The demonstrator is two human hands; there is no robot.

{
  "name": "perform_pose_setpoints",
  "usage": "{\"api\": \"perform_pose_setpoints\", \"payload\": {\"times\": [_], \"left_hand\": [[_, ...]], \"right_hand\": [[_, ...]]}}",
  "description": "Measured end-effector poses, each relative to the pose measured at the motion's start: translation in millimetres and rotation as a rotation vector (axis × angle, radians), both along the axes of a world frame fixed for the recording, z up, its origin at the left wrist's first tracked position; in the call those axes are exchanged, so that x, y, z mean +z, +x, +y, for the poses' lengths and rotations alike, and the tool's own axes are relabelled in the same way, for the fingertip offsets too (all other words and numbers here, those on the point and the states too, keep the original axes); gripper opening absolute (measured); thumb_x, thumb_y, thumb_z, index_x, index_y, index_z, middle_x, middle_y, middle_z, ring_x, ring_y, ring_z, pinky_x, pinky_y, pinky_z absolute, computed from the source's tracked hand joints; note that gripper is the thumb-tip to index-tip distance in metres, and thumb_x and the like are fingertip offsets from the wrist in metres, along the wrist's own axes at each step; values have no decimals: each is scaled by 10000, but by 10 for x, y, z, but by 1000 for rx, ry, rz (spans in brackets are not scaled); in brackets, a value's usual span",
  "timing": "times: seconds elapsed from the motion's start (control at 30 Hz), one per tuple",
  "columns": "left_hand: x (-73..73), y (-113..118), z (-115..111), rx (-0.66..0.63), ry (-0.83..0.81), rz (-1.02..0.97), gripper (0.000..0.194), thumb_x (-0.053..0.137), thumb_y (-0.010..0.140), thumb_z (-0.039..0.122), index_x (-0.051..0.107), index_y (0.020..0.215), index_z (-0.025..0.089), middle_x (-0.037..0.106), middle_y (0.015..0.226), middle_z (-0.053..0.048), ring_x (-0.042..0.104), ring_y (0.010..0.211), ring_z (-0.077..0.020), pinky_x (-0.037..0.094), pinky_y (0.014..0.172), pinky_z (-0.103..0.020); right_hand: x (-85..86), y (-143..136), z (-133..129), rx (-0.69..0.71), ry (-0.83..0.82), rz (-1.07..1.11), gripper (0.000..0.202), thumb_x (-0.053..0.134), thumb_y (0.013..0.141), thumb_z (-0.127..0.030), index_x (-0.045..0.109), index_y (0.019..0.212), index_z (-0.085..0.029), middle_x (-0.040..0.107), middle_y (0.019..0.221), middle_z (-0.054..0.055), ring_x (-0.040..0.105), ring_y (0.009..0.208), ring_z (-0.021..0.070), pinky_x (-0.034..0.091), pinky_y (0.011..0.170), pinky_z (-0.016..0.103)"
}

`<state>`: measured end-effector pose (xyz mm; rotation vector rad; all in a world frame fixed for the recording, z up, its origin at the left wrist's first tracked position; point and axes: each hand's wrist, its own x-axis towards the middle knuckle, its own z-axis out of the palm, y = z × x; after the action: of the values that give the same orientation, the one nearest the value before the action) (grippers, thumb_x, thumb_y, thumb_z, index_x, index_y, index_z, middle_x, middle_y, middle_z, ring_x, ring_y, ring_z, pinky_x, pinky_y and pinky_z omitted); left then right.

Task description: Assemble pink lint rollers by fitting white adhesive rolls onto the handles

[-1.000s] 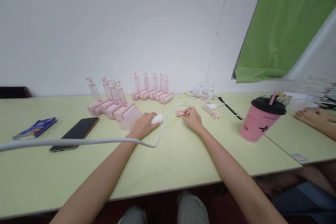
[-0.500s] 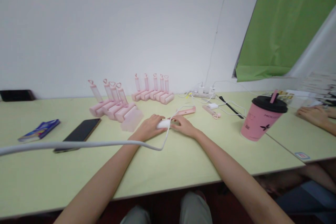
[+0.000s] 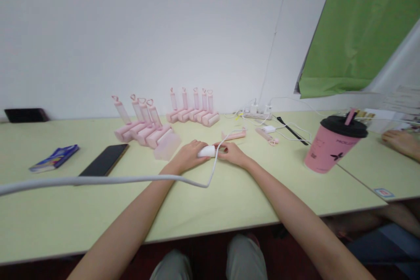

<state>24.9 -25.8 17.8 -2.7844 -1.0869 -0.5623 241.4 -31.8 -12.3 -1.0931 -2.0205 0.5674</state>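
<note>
My left hand (image 3: 190, 156) is closed around a small white rounded case (image 3: 206, 152), low over the table. At the case's right end, the bent thumb and fingers of my right hand (image 3: 231, 154) meet it; the exact fingertip contact is partly hidden behind a white cable (image 3: 131, 179). Just beyond my right hand lies a pink stick-like part (image 3: 234, 134). Left of my hands stands a group of pink cylinders with clear tubes (image 3: 144, 133) and looped tops, beside a translucent pink piece (image 3: 168, 144). A second such row (image 3: 193, 115) is by the wall.
A black phone (image 3: 105, 159) and a blue packet (image 3: 55, 158) lie at left; another dark phone (image 3: 26, 115) leans by the wall. A pink cup (image 3: 333, 146) with black lid stands right. Behind are a power strip (image 3: 257, 115) and cables. A co-worker's hand (image 3: 398, 139) rests far right.
The view has shifted slightly, so most things appear a little further right. Both hands stay at the white case, with slightly more of it showing between them.
</note>
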Motion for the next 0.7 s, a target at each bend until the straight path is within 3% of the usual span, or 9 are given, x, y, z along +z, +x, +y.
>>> {"api": "perform_pose_setpoints", "payload": {"times": [0.17, 0.43, 0.7], "left_hand": [[22, 26, -25, -9, -12, 19, 406, 504, 787, 479, 531, 1086, 205, 589, 953, -69, 532, 921, -209, 411, 780, -316], [54, 27, -44, 12, -24, 38, 401, 498, 790, 475, 535, 1089, 210, 588, 957, -75, 533, 930, -213, 410, 798, -322], [50, 37, -48, 3, -27, 44, 418, 485, 793, 501, 524, 1094, 214, 592, 976, -70, 539, 928, -210, 411, 790, -319]], "right_hand": [[-30, 31, 35, -25, -44, 31, 304, 595, 721, -232, 633, 1019, -188, 693, 906, 32, 622, 806, 151, 455, 720, 261], [-35, 29, 42, 22, -97, 76, 325, 616, 723, -265, 623, 1040, -193, 688, 941, 39, 628, 860, 161, 450, 703, 257], [-44, 30, 28, 18, -46, 67, 334, 615, 695, -208, 616, 1028, -187, 684, 918, 31, 622, 840, 151, 445, 693, 249]]}}
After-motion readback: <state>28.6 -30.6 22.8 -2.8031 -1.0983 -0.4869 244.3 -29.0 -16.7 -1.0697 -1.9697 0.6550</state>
